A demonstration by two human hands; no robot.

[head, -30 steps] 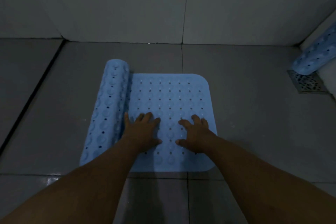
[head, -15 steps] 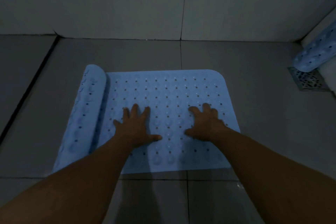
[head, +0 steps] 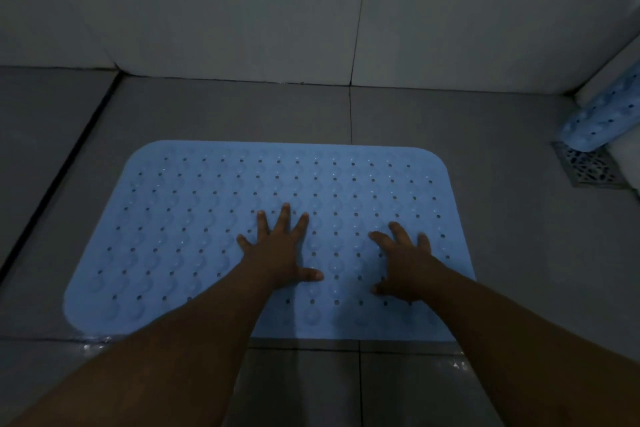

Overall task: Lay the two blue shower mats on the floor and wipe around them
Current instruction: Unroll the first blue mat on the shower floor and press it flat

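A blue shower mat (head: 194, 218) with rows of small holes and round bumps lies fully flat on the grey tiled floor in the middle of the view. My left hand (head: 282, 251) presses palm-down on its centre with the fingers spread. My right hand (head: 403, 262) rests palm-down on its right part, fingers apart. Neither hand holds anything. A second blue mat (head: 601, 114), still rolled, leans in the right corner against the wall, partly cut off by the frame edge.
A metal floor drain (head: 585, 168) sits under the rolled mat at the right. White tiled walls (head: 242, 10) close the far side and the right. A dark groove (head: 52, 204) runs along the floor at the left. Wet patches (head: 93, 345) glint near the mat's front edge.
The rolled-up left part of the mat has unrolled leftward and now lies flat. Both hands stayed palm-down on the mat. The camera has moved closer.
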